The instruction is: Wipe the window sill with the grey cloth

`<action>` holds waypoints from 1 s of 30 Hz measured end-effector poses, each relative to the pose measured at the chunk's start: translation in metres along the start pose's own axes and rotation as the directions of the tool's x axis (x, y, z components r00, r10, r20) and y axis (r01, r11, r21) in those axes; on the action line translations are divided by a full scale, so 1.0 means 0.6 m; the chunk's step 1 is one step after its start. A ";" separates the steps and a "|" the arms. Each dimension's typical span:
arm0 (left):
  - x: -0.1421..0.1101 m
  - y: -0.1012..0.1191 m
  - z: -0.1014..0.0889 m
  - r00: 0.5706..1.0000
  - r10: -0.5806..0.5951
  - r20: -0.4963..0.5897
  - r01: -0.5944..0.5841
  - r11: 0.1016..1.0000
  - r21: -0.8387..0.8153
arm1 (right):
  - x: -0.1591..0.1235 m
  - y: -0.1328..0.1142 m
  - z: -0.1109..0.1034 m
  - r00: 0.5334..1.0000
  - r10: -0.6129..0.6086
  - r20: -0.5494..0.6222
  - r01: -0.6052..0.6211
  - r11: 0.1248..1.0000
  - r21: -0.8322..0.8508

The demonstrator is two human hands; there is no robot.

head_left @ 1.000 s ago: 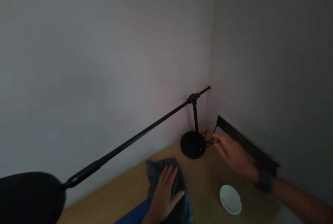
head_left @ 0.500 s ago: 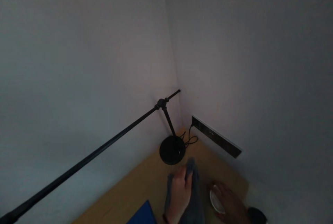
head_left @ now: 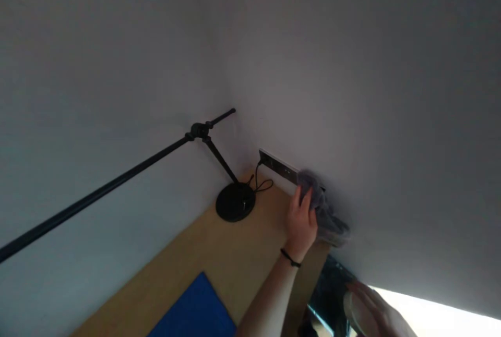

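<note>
From the head camera, a dim corner where two pale walls meet above one wooden desk (head_left: 219,253). The left hand (head_left: 301,222), a thin dark band at its wrist, clasps one grey cloth (head_left: 323,206) and presses it against a dark socket strip (head_left: 279,166) fixed low on the right-hand wall, at about 3 o'clock from the frame's centre. The cloth covers the strip's nearer end and hangs just past the desk's right edge. At 5 o'clock, in the bottom right corner, the right hand (head_left: 378,313) curls around one white saucer (head_left: 354,312), held off the desk beyond its edge, over a dark gap. One black desk lamp stands in the corner: its round base (head_left: 235,202) sits at 6 o'clock from centre, near the strip, and its long arm (head_left: 105,188) runs out toward 9 o'clock and leaves the frame. One thin black cable (head_left: 261,184) loops between base and strip. One blue mat (head_left: 191,311) lies at 7 o'clock on the desk's near part. Bare wood lies open between mat, base and left hand. No writing or brand can be read in the low light.
</note>
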State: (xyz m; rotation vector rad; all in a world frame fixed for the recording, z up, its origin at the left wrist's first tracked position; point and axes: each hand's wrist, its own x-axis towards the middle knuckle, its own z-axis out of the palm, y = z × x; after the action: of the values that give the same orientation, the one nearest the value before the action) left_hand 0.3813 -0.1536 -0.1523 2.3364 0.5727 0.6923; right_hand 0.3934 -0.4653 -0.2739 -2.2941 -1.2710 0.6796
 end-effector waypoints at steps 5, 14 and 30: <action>-0.039 -0.118 -0.133 0.970 -0.243 0.001 0.217 0.867 0.449 | -0.043 -0.006 -0.063 0.991 0.120 0.050 -0.122 0.992 0.028; -0.234 -0.032 0.064 0.913 -0.392 0.109 0.156 0.586 0.795 | -0.193 0.071 -0.144 0.988 0.136 0.079 -0.146 0.980 0.138; -0.310 0.437 0.495 0.486 -0.145 0.862 0.049 0.989 0.139 | -0.632 0.401 -0.277 0.617 0.726 -0.303 -0.554 0.675 0.488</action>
State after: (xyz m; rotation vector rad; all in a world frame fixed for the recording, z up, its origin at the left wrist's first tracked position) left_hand 0.4748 -0.5731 -0.2353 2.3232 0.2359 -0.6435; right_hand 0.4758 -0.9315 -0.2031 -2.3678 -0.0216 0.4447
